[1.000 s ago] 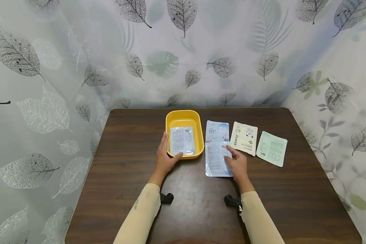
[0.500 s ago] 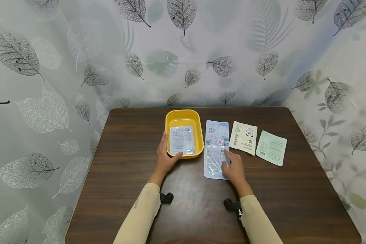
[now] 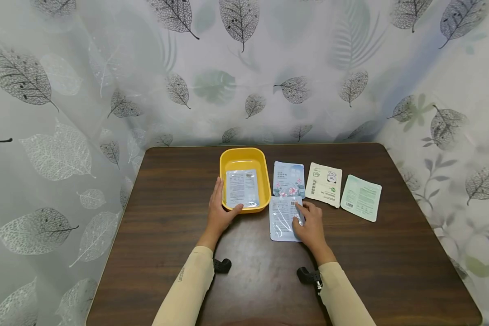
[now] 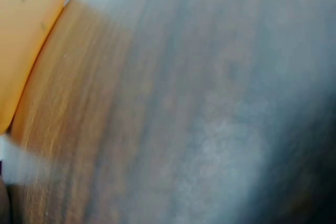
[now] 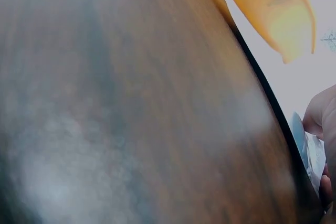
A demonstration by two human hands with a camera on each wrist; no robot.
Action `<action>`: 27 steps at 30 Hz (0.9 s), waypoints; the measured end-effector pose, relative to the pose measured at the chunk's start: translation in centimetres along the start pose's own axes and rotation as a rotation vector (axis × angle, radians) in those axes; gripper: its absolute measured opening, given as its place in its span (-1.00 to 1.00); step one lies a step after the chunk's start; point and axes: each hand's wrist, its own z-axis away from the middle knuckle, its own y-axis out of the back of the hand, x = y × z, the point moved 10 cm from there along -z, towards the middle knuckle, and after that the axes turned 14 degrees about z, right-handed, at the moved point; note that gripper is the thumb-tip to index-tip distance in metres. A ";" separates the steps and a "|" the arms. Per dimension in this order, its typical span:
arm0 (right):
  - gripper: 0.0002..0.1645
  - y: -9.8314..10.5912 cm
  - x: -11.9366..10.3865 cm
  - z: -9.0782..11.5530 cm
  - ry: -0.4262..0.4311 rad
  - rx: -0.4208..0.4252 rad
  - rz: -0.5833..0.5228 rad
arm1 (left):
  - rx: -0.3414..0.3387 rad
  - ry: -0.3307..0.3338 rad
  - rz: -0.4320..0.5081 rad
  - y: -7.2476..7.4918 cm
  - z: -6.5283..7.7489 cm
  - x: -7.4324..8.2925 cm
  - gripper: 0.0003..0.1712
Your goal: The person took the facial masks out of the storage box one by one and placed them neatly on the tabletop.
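Note:
My left hand (image 3: pixel 221 213) rests at the near left corner of a yellow plastic tub (image 3: pixel 267 181), fingers straight along its outer left side and thumb at the front rim. Inside the tub lies a pale blue sheet mask packet (image 3: pixel 242 188), printed side up. My right hand (image 3: pixel 311 226) holds a similar sheet mask packet (image 3: pixel 281 222) by its right edge, thumb and index finger showing on top. Its top edge meets a blue flowered packet (image 3: pixel 289 179) lying behind it. In the right wrist view, a sliver of the held packet (image 5: pixel 313 156) shows between thumb and fingers.
A cream packet with a panda (image 3: pixel 324 185) and a pale green packet (image 3: pixel 361 199) lie to the right on the dark wooden table (image 3: pixel 252 280). A leaf-patterned curtain (image 3: pixel 216 86) hangs along the table's back and sides.
My right hand has drawn the held packet left and toward me, uncovering the lower part of the flowered packet behind. My left hand and the tub have stayed in place.

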 end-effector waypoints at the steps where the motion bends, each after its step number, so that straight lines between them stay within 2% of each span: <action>1: -0.40 0.0 0.0 0.0 0.000 0.006 -0.002 | 0.001 -0.001 0.000 0.0 0.0 0.0 0.25; 11: -0.44 0.3 0.0 0.2 -0.021 -0.001 -0.023 | 0.001 -0.028 -0.001 0.0 -0.1 0.0 0.26; 16: -0.48 0.7 0.4 0.2 -0.078 0.034 -0.072 | -0.007 -0.017 0.003 0.2 0.0 0.0 0.26; 19: -0.55 1.4 1.1 0.2 -0.169 0.109 -0.160 | -0.002 -0.016 0.008 0.3 0.0 -0.1 0.26; 24: -0.59 2.4 3.0 0.0 -0.365 0.240 -0.408 | -0.001 -0.048 0.002 0.5 -0.2 0.2 0.26; 27: -0.55 3.5 3.2 -0.8 -0.404 0.287 -0.552 | 0.000 -0.063 0.000 0.5 -0.2 0.3 0.27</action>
